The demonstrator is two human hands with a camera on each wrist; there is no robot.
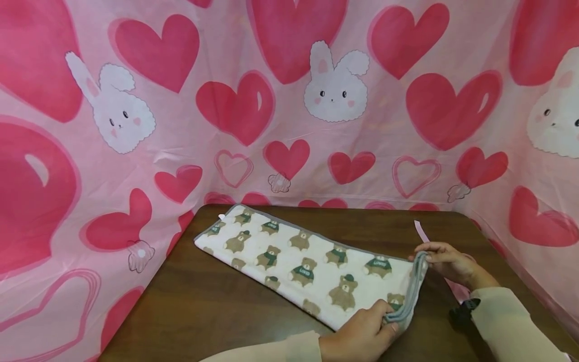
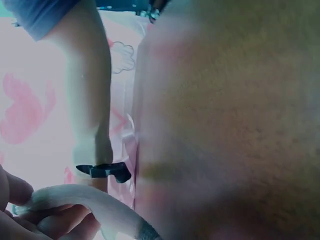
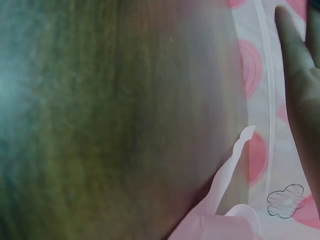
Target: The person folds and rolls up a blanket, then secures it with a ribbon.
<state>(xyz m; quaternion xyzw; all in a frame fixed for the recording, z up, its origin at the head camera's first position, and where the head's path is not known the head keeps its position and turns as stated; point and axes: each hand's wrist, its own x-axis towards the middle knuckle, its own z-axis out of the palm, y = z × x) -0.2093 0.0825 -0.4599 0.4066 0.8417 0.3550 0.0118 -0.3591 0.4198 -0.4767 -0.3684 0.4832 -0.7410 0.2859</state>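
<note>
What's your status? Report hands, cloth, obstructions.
Left hand gripping bear-print cloth; right hand pinching same end. Cloth's other end on table. Pink strip close by right hand.

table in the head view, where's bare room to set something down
Bare wood of the table shows at near left, between the bear-print cloth, the left sleeve and the table's left edge. Another patch lies beyond the cloth, along the back edge. The right is crowded: left hand and right hand hold the cloth's end, a pink strip nearby.
</note>
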